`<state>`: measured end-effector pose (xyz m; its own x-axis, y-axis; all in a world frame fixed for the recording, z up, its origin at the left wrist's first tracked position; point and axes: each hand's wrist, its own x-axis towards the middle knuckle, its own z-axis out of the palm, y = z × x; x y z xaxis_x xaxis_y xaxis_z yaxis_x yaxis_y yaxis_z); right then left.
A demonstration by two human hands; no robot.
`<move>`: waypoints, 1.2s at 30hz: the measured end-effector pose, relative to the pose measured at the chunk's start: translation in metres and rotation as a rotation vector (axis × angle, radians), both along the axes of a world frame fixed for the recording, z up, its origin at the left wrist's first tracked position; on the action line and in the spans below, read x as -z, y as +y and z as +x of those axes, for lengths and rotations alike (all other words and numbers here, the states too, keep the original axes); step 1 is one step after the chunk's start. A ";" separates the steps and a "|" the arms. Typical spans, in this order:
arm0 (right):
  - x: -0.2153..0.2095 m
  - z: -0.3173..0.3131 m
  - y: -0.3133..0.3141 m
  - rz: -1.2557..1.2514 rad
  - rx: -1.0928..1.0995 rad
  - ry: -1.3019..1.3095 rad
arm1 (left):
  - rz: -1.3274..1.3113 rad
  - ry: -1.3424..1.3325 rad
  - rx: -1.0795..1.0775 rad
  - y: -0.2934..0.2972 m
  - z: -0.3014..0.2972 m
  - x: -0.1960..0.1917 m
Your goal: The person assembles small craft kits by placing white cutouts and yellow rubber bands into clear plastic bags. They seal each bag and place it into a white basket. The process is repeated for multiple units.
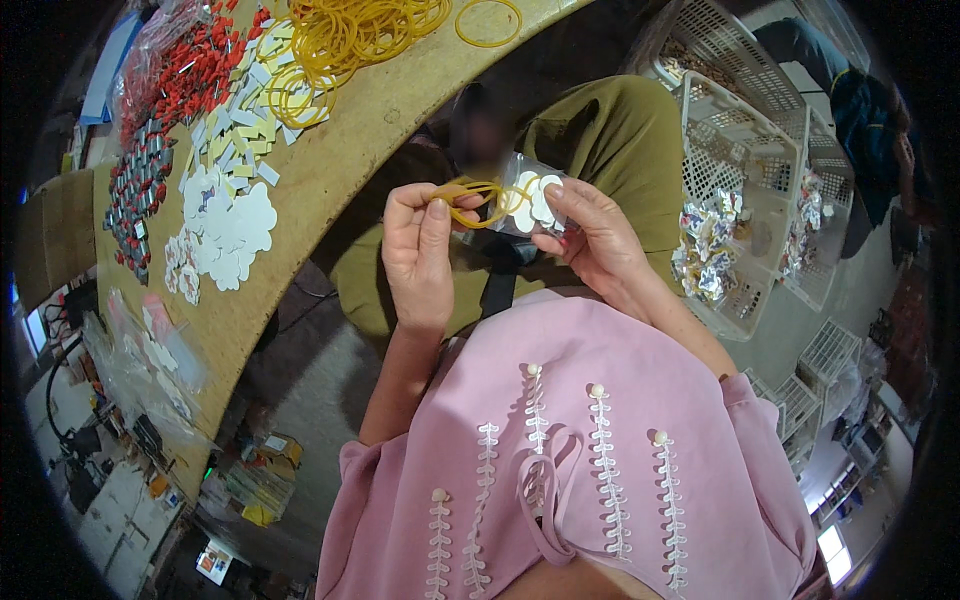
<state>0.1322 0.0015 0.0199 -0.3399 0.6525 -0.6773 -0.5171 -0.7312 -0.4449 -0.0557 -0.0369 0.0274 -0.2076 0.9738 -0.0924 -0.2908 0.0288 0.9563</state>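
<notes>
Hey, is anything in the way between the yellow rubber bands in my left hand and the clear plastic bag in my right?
Nothing visible: the looped yellow rubber bands pinched in your left hand overlap the left side of the clear plastic bag in your right hand. Whether they run inside it, I can't tell.

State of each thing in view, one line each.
Left hand: closed, pinching yellow bands.
Held yellow bands: looped, reaching to the clear bag.
Right hand: closed on the bag.
Clear bag: filled with white pieces; can't tell if sealed.
Yellow band pile: loose, tangled.
Single yellow band: apart from pile, relaxed.
Red pieces: heaped.
White cut-outs: loose, overlapping.
Near basket: open-topped, holding packets.
</notes>
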 end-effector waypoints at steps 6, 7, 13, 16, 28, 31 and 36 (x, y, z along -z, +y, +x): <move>0.001 0.000 0.000 0.022 0.001 0.006 | -0.047 -0.056 -0.044 0.004 -0.002 -0.001; 0.003 0.001 0.000 0.032 -0.005 0.021 | -0.044 -0.064 -0.039 0.005 -0.002 -0.001; 0.002 0.007 0.003 -0.001 0.038 0.005 | -0.058 -0.049 -0.067 0.011 -0.009 -0.020; -0.002 0.010 0.006 0.004 0.055 0.003 | -0.050 0.057 -0.016 0.017 -0.015 -0.035; -0.019 0.021 0.010 0.112 0.060 0.114 | 0.277 1.321 -0.341 0.110 -0.061 -0.069; -0.028 0.025 0.010 0.101 0.061 0.168 | 0.373 1.429 -0.432 0.096 -0.044 -0.076; -0.025 0.022 0.010 0.084 0.107 0.324 | -0.012 0.353 0.074 0.051 -0.004 -0.068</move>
<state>0.1543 0.0119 0.0447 -0.4547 0.7449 -0.4883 -0.7132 -0.6329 -0.3013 -0.0598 0.0141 0.0958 -0.1582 0.9866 -0.0389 0.0611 0.0490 0.9969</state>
